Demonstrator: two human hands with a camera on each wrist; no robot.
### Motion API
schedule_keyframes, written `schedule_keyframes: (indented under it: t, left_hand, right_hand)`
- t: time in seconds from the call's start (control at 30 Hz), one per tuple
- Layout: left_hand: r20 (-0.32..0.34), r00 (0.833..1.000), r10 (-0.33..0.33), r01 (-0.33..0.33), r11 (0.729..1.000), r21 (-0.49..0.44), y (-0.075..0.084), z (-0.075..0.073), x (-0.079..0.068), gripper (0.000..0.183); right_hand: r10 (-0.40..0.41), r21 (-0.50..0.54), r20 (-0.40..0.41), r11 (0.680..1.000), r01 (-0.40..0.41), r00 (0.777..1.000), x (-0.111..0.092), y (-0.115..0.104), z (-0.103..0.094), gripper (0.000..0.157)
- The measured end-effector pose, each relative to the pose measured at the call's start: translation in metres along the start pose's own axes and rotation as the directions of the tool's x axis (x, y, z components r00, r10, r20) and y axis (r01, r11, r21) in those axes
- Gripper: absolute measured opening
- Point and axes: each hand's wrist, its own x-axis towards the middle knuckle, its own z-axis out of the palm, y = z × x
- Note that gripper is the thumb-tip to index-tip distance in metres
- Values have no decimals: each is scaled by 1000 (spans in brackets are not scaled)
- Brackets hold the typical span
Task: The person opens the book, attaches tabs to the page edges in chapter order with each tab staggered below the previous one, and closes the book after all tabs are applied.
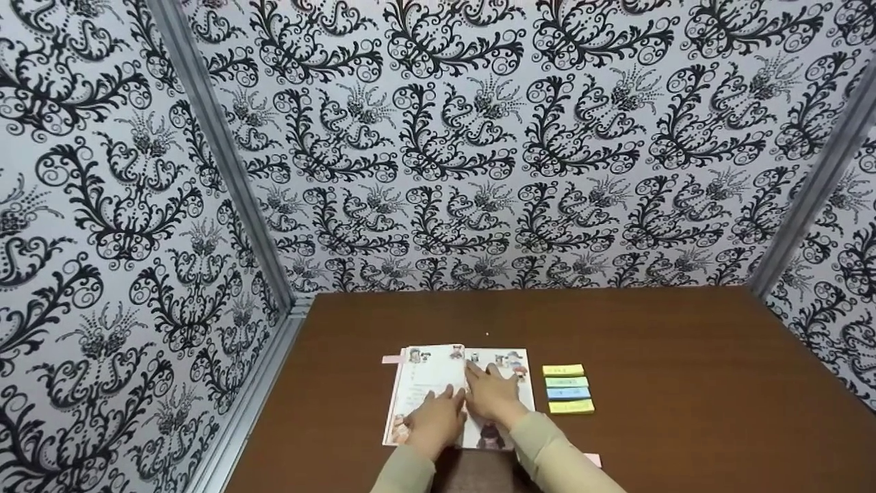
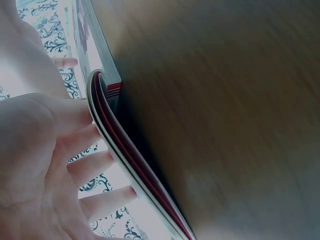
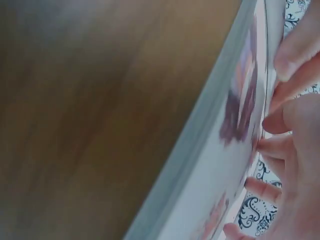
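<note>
An open book [image 1: 428, 373] with small printed figures on its white pages lies on the brown table. My left hand [image 1: 436, 419] rests on the left page near the spine, fingers spread; in the left wrist view its fingertips [image 2: 125, 194] touch the curved page side. On the right page, close to the spine, my right hand [image 1: 494, 394] presses down with extended fingers. The right wrist view shows that hand [image 3: 295, 155] touching the page, with part of the other hand beyond it. A pink tab [image 1: 392, 359] sticks out from the book's left edge.
Right of the book, several sticky note pads [image 1: 568, 392] in yellow, green and blue lie in a column. Another pink strip [image 1: 593, 460] shows beside the right sleeve. Patterned walls [image 1: 479, 137] enclose the table [image 1: 684, 383] at the back and sides.
</note>
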Motion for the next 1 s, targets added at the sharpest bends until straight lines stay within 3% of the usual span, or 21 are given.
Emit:
schedule_keyframes:
  t: [0.3, 0.67, 0.87, 1.0]
  left_hand:
    - [31, 999, 22, -21, 999, -35, 6, 9, -9, 45]
    - [-11, 1000, 22, -21, 1000, 20, 4, 0, 2, 43]
    - [2, 1000, 10, -10, 1000, 6, 0, 2, -1, 44]
    - [-1, 1000, 16, -16, 1000, 2, 2, 0, 0, 44]
  right_hand:
    - [-77, 42, -2, 996, 77, 997, -23, 8, 2, 46]
    - [-1, -12, -15, 1000, 1, 1000, 2, 0, -1, 46]
    - [-45, 72, 6, 996, 44, 999, 5, 1, 0, 47]
    - [-23, 95, -7, 995, 24, 1000, 11, 4, 0, 47]
